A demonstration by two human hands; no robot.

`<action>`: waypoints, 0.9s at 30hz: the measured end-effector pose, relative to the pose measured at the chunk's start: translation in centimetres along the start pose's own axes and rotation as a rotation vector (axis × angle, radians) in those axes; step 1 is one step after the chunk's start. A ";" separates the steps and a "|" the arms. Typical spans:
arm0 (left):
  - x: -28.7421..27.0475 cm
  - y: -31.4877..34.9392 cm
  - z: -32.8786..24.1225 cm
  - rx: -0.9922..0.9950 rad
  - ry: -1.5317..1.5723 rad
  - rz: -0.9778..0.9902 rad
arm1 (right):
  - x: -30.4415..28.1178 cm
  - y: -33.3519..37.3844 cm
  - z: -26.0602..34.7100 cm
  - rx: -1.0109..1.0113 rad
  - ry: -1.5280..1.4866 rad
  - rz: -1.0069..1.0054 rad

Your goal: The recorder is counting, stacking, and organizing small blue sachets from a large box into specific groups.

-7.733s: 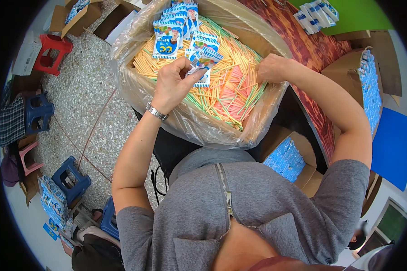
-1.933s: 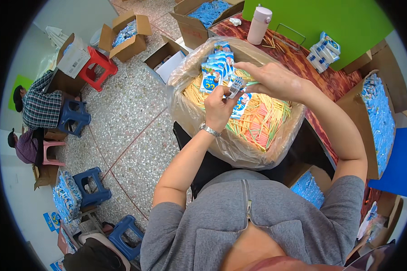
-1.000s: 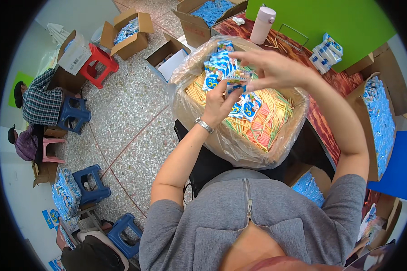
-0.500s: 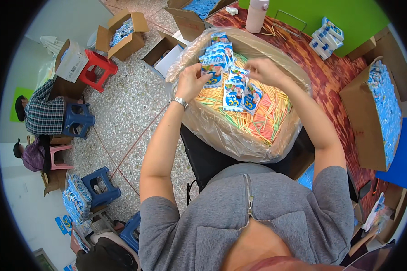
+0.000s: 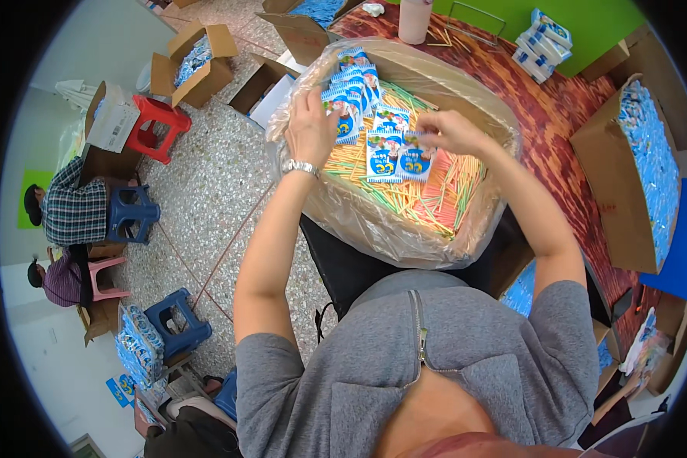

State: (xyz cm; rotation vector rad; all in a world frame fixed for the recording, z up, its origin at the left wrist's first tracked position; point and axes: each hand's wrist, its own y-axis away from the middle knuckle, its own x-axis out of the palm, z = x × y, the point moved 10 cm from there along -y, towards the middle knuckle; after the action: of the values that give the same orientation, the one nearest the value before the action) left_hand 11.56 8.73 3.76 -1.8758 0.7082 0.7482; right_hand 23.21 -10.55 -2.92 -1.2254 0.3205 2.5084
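To the left we see a speckled terrazzo floor. On it stand a red plastic stool bearing a closed white carton, two open brown cardboard boxes holding blue packets, and two dark blue plastic stools, one of them at. At the far left edge we see two seated people, one in a checked shirt. Ahead we see a red-brown patterned tabletop. On it stand a pale pink cylindrical cup and a stack of small blue-and-white packs. At the right a tall brown cardboard box is filled with blue packets.
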 end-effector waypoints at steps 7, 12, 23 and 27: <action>6.9 5.3 -5.4 -0.345 0.963 0.500 | -5.0 0.0 7.2 -0.087 -0.364 -0.111; 6.6 5.0 -7.8 -0.394 1.154 0.544 | -6.2 0.9 7.6 -0.113 -0.119 -0.216; 5.9 5.0 -5.7 -0.399 1.033 0.393 | -5.9 1.5 2.2 0.035 -0.633 -0.203; 6.4 5.4 -5.2 -0.432 1.019 0.369 | -0.2 2.8 -5.2 0.354 0.450 0.002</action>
State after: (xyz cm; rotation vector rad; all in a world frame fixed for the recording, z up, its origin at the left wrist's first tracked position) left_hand 12.64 0.97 -2.22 -2.5465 1.6575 0.0877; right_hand 26.00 -14.97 -5.72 -1.6124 0.8313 2.0316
